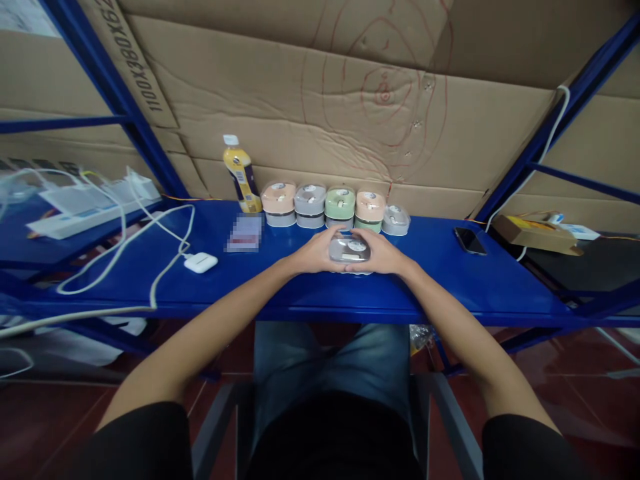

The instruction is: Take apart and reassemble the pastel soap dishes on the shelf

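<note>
Both hands are wrapped around a small grey box with a clear domed lid (349, 249) near the front of the blue table. My left hand (319, 253) grips its left side, and my right hand (379, 252) its right side. A pale rim shows below the box; whether it belongs to a second box underneath I cannot tell. Just behind stand similar boxes in stacks: a peach one (279, 200), a grey one (311, 199), a green one (341, 203) and another peach one (370, 204). A single grey box (396, 220) sits at their right end.
A yellow drink bottle (241, 175) stands left of the stacks, behind a blurred flat packet (245, 233). White earphone case (201, 263) and cables (153, 280) lie on the left. A phone (470, 241) and cardboard box (536, 235) are on the right. Cardboard (270, 87) backs the table.
</note>
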A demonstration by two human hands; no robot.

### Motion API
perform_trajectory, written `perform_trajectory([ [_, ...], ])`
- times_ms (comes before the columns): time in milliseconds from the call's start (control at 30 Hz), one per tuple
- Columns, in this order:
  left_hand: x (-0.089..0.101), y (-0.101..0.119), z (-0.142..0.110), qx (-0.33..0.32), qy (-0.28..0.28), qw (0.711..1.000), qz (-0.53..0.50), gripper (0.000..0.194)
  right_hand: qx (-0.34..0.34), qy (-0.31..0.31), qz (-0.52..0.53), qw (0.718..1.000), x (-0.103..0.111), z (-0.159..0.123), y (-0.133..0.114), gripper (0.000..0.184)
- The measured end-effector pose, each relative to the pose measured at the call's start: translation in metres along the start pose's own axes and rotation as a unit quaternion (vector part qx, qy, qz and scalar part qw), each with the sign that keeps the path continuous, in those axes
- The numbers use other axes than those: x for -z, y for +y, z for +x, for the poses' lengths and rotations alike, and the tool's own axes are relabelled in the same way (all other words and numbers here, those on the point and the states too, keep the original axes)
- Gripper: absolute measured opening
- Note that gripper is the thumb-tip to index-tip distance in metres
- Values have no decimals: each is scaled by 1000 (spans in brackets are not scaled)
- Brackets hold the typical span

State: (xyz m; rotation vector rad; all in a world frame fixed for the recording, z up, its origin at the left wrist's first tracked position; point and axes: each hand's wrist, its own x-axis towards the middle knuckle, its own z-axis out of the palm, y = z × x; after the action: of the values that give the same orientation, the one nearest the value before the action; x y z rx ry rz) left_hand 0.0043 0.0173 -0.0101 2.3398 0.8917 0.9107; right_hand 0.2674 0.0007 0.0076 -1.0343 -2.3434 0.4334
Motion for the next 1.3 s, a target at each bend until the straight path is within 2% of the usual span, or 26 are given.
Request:
perform_trajectory([
  [133,-5,1,0,0,-13,1000,0,124,19,20,-12,1000,-5,1,-9,99],
  [267,-4,1,-4,-10,-3,1000,27,124,2,54,35,998,10,-4,6,86],
  [333,-2,1,-6,-26,-10,998,61,107,-27,66,55,996,24,-8,20,79],
  [433,0,2,-10,-48,-41,992,112,66,-76,53,57,994,46,-15,42,75],
  [533,-1,7,-12,-57,-45,989,130,51,-129,24,49,990,64,-21,56,75],
  [633,1,9,-11,-58,-40,989,130,49,-177,0,31,984,72,-24,63,80],
  [733,10,4,-8,-44,-19,992,120,52,-196,7,12,981,75,-26,67,82],
  [900,36,-21,-9,5,31,988,154,58,-204,-1,12,979,76,-29,72,95],
  [1000,47,-38,-13,33,29,984,172,60,-203,-28,4,979,74,-28,70,97],
  [1167,52,-56,-17,75,14,982,175,58,-185,-48,-33,981,69,-25,65,87],
  [1300,51,-52,-17,50,41,988,143,55,-175,-57,-50,982,70,-24,64,87],
])
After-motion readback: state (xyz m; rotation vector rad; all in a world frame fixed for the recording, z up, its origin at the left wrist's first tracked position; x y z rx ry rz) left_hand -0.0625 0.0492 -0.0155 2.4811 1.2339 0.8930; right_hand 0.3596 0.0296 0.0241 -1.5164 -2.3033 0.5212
